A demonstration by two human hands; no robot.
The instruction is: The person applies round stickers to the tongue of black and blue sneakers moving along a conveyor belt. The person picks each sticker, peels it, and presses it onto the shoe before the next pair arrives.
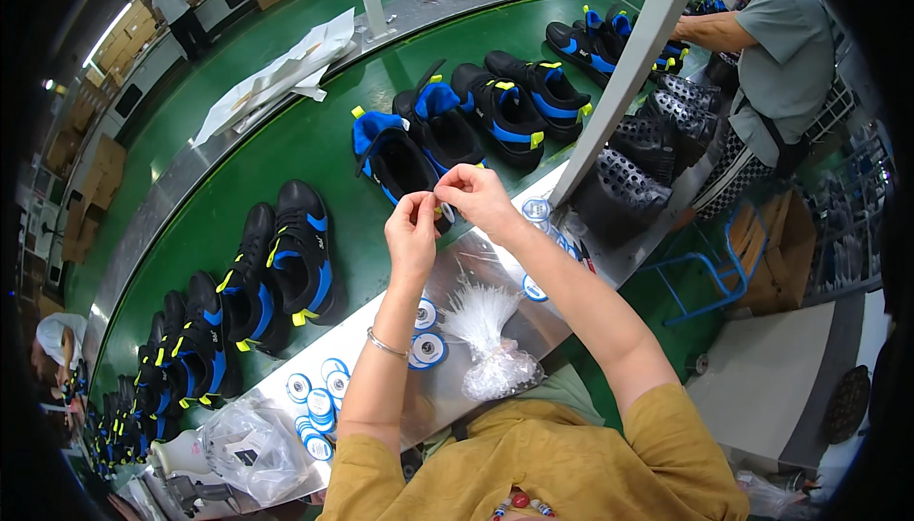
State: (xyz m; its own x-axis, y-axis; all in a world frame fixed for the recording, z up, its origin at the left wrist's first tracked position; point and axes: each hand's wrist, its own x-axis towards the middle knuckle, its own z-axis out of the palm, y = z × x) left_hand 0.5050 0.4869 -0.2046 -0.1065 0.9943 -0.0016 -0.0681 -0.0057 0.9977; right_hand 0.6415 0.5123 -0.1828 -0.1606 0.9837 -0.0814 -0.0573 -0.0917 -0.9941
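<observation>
My left hand (411, 240) and my right hand (483, 202) meet fingertip to fingertip, both in a pinch. What lies between the fingers is too small to make out. Just beyond them is a black shoe (400, 164) with blue lining and yellow tabs, its near end partly hidden by my hands. Nearer to me, a bundle of thin clear plastic strands (484, 316) rests on the metal ledge (447, 407). Round blue-and-white tags (428, 350) are scattered beside it, and more tags (319, 405) lie farther left.
Black-and-blue shoes (305, 250) line the green conveyor belt (362, 73) on both sides. A clear plastic bag (252, 450) lies at lower left. A white post (619, 73) rises at right, near a co-worker (785, 54) and a blue metal frame (709, 273). White sheets (276, 73) lie across the belt's far edge.
</observation>
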